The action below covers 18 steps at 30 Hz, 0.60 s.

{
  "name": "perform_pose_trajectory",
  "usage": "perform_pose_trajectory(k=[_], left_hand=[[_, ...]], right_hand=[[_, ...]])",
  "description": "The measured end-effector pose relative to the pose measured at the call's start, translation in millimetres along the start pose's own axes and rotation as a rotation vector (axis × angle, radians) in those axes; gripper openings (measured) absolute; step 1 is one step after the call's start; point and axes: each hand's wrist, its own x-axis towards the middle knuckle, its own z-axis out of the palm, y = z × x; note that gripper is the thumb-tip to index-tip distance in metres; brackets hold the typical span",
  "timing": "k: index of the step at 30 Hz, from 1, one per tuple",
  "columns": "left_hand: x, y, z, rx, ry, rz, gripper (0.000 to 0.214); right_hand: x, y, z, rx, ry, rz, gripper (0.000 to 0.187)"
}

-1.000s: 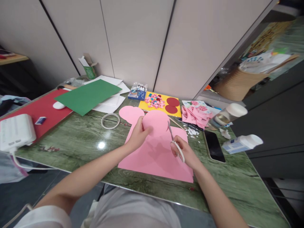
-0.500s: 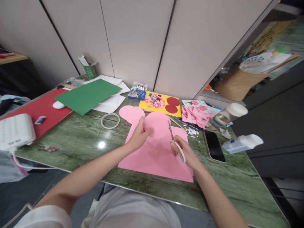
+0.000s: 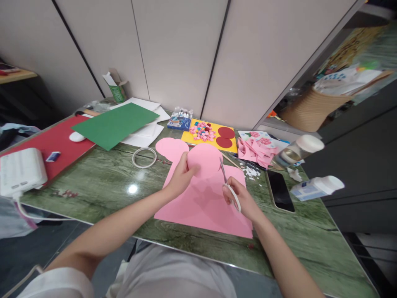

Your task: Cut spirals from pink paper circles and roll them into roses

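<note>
My left hand pinches the left edge of a rounded piece of pink paper, holding it above the table. In my right hand is a pair of scissors with white handles, its blades at the right edge of that paper. Fingers are wrapped through the handles. Beneath both hands lie pink paper sheets, with a shadow on them. Cut pink rounded shapes rest beyond my left hand.
A roll of tape and a green sheet lie to the left. Pompoms and dark red circles sit on yellow paper. Rightward are pink scraps, white paper bits, a phone and a white bottle.
The rounded pink paper has turned and tilted slightly in my left hand, its top edge a little higher. The scissors have shifted very slightly; both grips stay the same.
</note>
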Motion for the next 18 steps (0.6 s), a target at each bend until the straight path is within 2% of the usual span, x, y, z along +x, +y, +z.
perform_pose_trajectory(k=[4, 11, 18], left_hand=[[-0.4, 1.3, 1.5, 0.023, -0.004, 0.000, 0.030], [-1.6, 1.7, 0.8, 0.119, -0.051, 0.021, 0.023], [-1.7, 0.7, 0.8, 0.076, -0.039, 0.001, 0.026]], right_hand=[[-0.3, -0.7, -0.1, 0.010, -0.014, 0.004, 0.027], [-1.8, -1.4, 0.5, 0.026, -0.027, 0.007, 0.027], [-0.8, -0.3, 0.5, 0.011, -0.016, 0.003, 0.026]])
